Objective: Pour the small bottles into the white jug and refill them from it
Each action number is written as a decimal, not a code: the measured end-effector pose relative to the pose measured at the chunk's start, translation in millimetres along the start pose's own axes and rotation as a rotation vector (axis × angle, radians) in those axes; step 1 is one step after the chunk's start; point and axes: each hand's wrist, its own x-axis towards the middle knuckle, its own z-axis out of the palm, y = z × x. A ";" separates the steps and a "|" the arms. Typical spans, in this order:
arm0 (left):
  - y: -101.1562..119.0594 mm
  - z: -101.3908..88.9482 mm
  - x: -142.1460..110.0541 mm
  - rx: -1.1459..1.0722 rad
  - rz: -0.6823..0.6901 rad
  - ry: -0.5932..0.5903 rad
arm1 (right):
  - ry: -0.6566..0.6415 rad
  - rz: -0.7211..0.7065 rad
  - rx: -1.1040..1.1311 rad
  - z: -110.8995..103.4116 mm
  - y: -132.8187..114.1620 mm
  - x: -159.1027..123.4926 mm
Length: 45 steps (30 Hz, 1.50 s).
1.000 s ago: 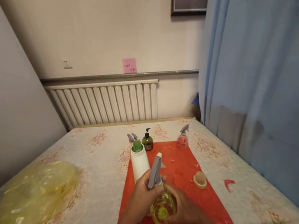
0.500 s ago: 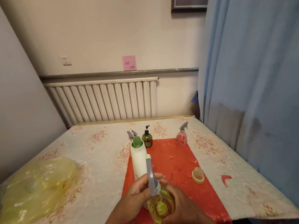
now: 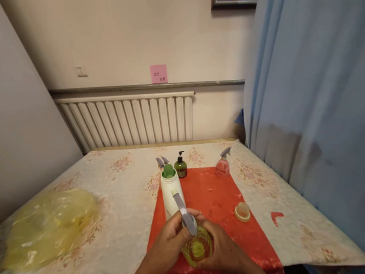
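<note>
Between my hands, near the table's front edge, is a clear yellow-green spray bottle (image 3: pixel 197 247) with a grey trigger head (image 3: pixel 184 210). My left hand (image 3: pixel 167 244) has its fingers around the neck and head of the bottle. My right hand (image 3: pixel 221 248) wraps the bottle's round body from the right. Just behind them stands an open white bottle (image 3: pixel 172 196) with a green spout in its mouth. A translucent cap (image 3: pixel 242 212) lies on the red sheet (image 3: pixel 211 192) to the right.
A dark green pump bottle (image 3: pixel 180 167) and a pink spray bottle (image 3: pixel 222 166) stand toward the back. Grey trigger heads (image 3: pixel 162 161) show behind the white bottle. A yellow plastic bag (image 3: pixel 50 227) lies left, a red scrap (image 3: pixel 277 217) right. A blue curtain (image 3: pixel 316 89) hangs at the right.
The spray bottle's grey head has turned and tilted to the left in my hands. Both hands keep their hold on the bottle, and the view has shifted slightly.
</note>
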 end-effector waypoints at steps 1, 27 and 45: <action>-1.7 0.4 0.5 -0.003 0.011 0.022 | 0.013 0.000 -0.011 0.6 -0.8 -0.4; -15.6 -0.3 7.5 -0.088 0.031 0.128 | 0.046 0.004 0.078 1.5 -20.8 2.7; 29.2 2.5 0.2 0.108 0.370 0.511 | 0.032 0.053 -0.018 4.5 -5.8 6.4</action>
